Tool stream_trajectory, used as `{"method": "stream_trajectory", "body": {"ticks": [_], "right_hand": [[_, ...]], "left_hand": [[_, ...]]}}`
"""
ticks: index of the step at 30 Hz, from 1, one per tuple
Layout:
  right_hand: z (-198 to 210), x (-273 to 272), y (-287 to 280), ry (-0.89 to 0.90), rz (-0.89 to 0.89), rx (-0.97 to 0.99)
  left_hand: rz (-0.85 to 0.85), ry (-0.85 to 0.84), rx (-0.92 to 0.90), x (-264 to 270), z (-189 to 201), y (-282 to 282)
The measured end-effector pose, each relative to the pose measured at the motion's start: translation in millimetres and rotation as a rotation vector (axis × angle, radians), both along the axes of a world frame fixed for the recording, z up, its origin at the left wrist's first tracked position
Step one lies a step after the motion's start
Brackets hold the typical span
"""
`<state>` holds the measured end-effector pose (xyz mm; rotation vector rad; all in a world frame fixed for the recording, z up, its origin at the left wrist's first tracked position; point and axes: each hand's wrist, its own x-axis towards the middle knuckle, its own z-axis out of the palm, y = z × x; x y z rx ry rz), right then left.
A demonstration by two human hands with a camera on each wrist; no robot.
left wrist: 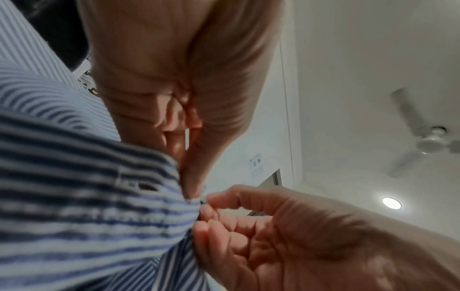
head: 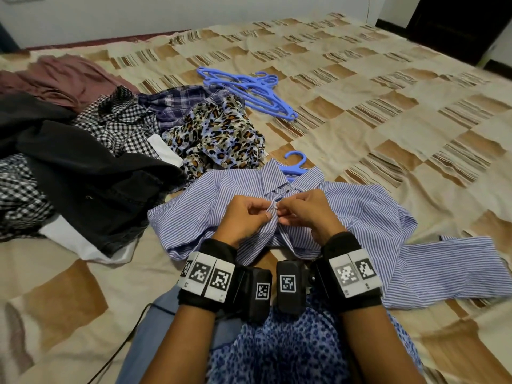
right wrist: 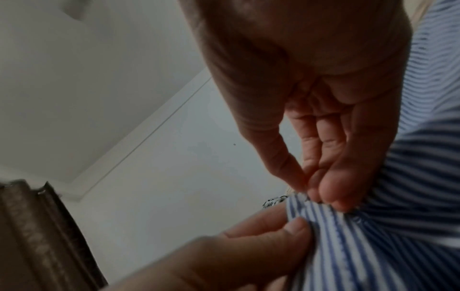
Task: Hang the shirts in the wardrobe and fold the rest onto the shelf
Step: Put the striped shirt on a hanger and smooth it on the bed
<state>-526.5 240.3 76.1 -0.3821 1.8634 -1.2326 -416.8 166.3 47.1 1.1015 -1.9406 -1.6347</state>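
A blue-and-white striped shirt lies face up on the bed in front of me. A blue hanger sits inside it, and its hook sticks out past the collar. Both hands meet at the front placket just below the collar. My left hand pinches one edge of the striped fabric between thumb and fingertips. My right hand pinches the facing edge between thumb and forefinger. Whatever lies between the fingertips, such as a button, is too small to make out.
A heap of clothes lies at the left: a black garment, a checked shirt, a leopard-print piece and a mauve one. Several blue hangers lie behind it. The checked bed cover stretches away to the right.
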Motion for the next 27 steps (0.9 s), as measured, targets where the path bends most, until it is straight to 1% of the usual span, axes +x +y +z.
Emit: {"method": "stream_trajectory", "body": {"ticks": [4,8,12,14,16,20,25,27], "right_hand": [[-0.6,0.4,-0.5,0.009,0.007,0.019],[-0.9,-1.0,-0.5,0.006,0.015,0.027],[1.8,-2.1,1.0,-0.07,0.052,-0.018],[2.6,-3.0,2.1,-0.079,0.075,-0.029],[1.0,-2.7,2.3,-0.035,0.106,-0.021],[-3.9,-1.3,0.7,0.103,0.139,-0.018],[-4.9,-1.8,0.8,0.158,0.178,-0.039],[-6.5,-1.5,0.2,0.19,0.158,-0.047]], "left_hand": [[-0.03,0.007,0.036,2.3,0.6,-2.7],[-0.004,0.027,0.024,3.9,0.2,-5.0],[0.014,0.051,0.038,3.7,-0.8,-6.5],[0.023,0.053,0.062,4.3,-0.5,-6.1],[0.039,0.044,0.072,4.0,-1.6,-5.4],[0.085,-0.011,-0.008,0.7,-2.8,-2.9],[0.096,-0.012,-0.035,-0.1,0.3,0.5],[0.099,-0.008,-0.047,-0.8,1.9,1.6]]}}
